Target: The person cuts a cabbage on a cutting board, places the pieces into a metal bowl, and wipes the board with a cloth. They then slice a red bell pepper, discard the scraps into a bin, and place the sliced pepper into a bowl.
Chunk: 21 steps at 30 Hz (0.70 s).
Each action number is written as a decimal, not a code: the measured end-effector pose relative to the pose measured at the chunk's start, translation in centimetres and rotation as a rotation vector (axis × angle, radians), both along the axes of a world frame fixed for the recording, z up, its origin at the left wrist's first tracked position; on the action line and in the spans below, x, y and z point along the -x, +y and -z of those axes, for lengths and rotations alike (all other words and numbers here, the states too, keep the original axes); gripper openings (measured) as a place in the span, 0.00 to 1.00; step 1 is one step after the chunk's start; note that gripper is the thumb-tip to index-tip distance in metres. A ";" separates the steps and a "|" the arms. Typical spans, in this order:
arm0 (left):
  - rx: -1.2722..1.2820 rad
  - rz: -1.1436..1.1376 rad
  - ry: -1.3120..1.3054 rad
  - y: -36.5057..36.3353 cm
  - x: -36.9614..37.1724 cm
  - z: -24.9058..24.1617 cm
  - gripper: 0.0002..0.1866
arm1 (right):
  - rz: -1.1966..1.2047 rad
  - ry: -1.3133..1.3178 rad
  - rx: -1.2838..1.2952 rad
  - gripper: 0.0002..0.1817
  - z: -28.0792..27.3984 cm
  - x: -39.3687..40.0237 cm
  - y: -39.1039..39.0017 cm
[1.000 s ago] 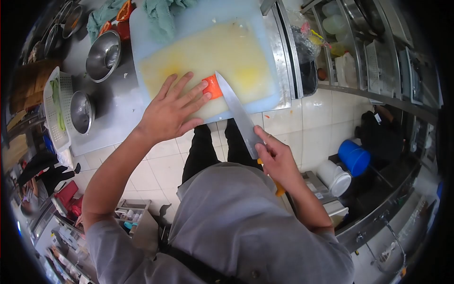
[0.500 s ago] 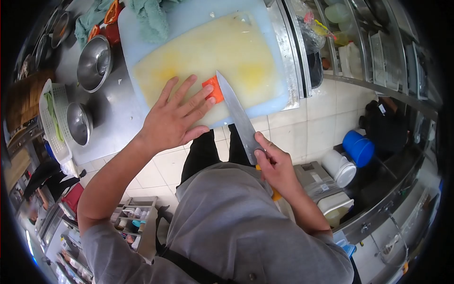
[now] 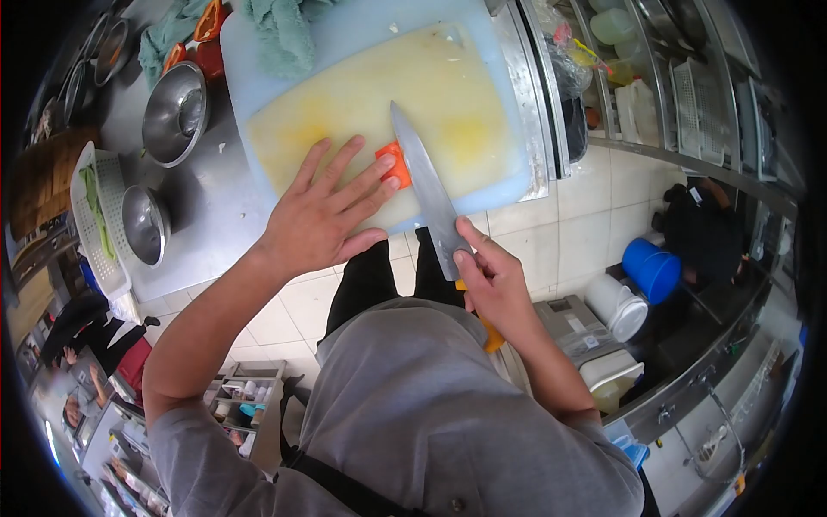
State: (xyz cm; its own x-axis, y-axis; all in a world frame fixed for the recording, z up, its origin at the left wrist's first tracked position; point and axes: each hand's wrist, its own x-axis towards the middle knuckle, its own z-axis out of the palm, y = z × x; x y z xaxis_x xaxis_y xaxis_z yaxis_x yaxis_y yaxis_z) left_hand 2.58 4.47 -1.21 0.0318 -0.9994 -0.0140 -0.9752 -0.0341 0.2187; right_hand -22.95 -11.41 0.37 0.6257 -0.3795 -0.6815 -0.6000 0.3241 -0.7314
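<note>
A small red piece of bell pepper lies on the yellowed cutting board, near its front edge. My left hand is spread flat, its fingertips pressing on the pepper piece from the left. In my right hand is a kitchen knife with a long, broad blade and a yellow handle, mostly covered by my fingers. The blade lies along the right side of the pepper, its tip pointing away from me beyond the piece.
Metal bowls and a white basket with green stalks stand left of the board. Cut red peppers and a teal cloth lie at the back. On the right are shelves and a blue bucket; people are in the background.
The knife has slid forward, away from me, so its tip now reaches farther past the pepper piece. My right hand moved with it, while my left hand stays almost in place.
</note>
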 end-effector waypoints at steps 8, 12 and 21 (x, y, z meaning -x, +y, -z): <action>0.001 0.005 -0.010 -0.1 0.0 -0.1 0.36 | -0.026 0.037 -0.004 0.27 -0.8 0.1 0.3; -0.007 0.010 -0.012 -0.2 0.0 -0.1 0.36 | -0.024 -0.001 0.038 0.27 -0.9 -0.7 0.3; 0.006 -0.004 0.000 -0.1 -0.1 -0.1 0.37 | -0.015 -0.007 -0.053 0.28 -0.7 -1.4 0.1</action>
State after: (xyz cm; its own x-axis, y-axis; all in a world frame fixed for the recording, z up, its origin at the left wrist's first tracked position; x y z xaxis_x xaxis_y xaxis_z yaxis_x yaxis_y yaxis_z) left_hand 2.64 4.36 -1.06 0.0362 -0.9993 -0.0077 -0.9751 -0.0370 0.2188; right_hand -21.55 -11.35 1.10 0.6357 -0.3338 -0.6960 -0.6000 0.3536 -0.7176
